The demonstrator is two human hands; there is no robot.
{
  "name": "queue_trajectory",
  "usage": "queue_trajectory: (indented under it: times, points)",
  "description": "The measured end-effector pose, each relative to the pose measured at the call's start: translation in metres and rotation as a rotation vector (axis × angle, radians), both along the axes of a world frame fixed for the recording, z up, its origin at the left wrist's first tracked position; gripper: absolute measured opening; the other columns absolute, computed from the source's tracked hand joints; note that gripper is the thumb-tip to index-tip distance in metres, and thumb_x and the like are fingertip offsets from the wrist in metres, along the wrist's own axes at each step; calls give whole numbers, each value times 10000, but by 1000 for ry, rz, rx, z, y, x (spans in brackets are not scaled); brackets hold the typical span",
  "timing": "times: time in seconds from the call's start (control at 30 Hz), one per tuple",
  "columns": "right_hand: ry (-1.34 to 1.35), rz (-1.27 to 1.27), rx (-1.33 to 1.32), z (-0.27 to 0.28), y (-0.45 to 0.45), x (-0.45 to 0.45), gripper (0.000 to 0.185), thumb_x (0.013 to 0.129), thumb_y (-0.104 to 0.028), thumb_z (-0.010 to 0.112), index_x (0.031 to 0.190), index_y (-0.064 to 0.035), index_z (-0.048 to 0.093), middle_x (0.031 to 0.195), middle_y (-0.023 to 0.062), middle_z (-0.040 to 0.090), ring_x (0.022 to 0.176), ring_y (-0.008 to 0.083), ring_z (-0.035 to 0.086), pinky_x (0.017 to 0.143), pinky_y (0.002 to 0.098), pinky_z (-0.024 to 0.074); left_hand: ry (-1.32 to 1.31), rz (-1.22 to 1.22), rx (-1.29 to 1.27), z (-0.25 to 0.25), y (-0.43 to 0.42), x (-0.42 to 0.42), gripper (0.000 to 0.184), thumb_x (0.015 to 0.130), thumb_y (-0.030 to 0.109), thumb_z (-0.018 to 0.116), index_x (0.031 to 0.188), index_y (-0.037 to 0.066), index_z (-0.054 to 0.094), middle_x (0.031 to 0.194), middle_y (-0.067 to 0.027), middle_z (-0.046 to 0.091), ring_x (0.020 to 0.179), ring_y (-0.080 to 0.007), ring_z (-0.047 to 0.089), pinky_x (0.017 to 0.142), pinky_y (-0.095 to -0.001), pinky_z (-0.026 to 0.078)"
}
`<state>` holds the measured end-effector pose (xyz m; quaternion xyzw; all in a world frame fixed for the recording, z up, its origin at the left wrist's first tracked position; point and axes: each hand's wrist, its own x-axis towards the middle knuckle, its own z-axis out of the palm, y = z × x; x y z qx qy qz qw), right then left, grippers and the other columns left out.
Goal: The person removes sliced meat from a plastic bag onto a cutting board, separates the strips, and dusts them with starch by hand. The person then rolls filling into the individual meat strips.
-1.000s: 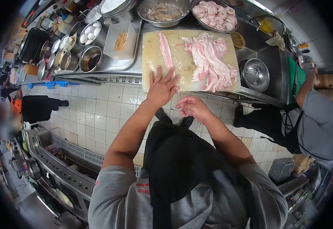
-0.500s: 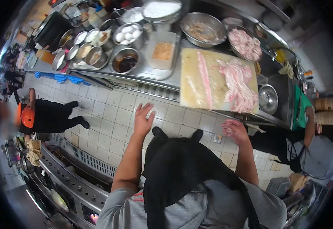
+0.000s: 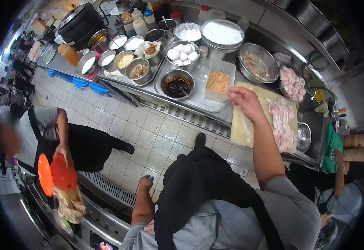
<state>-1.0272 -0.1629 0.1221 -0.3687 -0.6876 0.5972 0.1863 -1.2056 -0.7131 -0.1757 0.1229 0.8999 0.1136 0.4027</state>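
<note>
My right hand [image 3: 243, 101] is over the near right corner of a clear plastic tub [image 3: 218, 98] holding thin tan sticks [image 3: 217, 81]. Its fingers are loosely bent and apart, with nothing visible in them. The forearm crosses a pale cutting board [image 3: 241, 132], where a pile of thin pink-and-white meat slices [image 3: 282, 121] lies to the right. Low over the tiled floor, my left hand [image 3: 146, 182] hangs beside my body, away from the counter. It is small and foreshortened, so its fingers are unclear.
Left of the tub are a bowl of dark sauce [image 3: 177, 85], a bowl of eggs [image 3: 182, 54] and several seasoning bowls. A bowl of rolled meat [image 3: 293, 84] stands near the sink. At left, a person holds an orange bowl [image 3: 63, 171] by the stove; another person works at right.
I have turned and moved left along the counter. My right hand has gone forward to the tub; my left hand has dropped lower. The person at left has come closer with the orange bowl.
</note>
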Motion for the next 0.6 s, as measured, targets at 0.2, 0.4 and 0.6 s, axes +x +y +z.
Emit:
queue_trajectory:
  times: [0.2,0.4,0.6]
  points:
    - [12,178,328,25,64,-143,384,896,-256,649,1199,-20,641,1066,120,690,936,161,635,845,293,486,-144,413,187,61,47,12,473,844,209,697,1209,-76,602,1175,-229,650,1108,-287,623,971,-330,460]
    - [-262,311,681,10,136,-276,328,864,-197,619,1166,-77,667,1168,168,652,1113,326,606,964,378,471,-155,796,392,45,75,-5,467,890,166,671,1262,-89,554,1207,-196,639,1108,-254,615,969,-329,456]
    - [-373,360,674,12,149,-298,281,858,-147,606,1123,-85,679,1128,156,668,1067,305,630,934,374,488,-60,748,582,115,148,-35,431,921,171,652,1271,-62,558,1160,-140,652,1051,-197,617,930,-292,469]
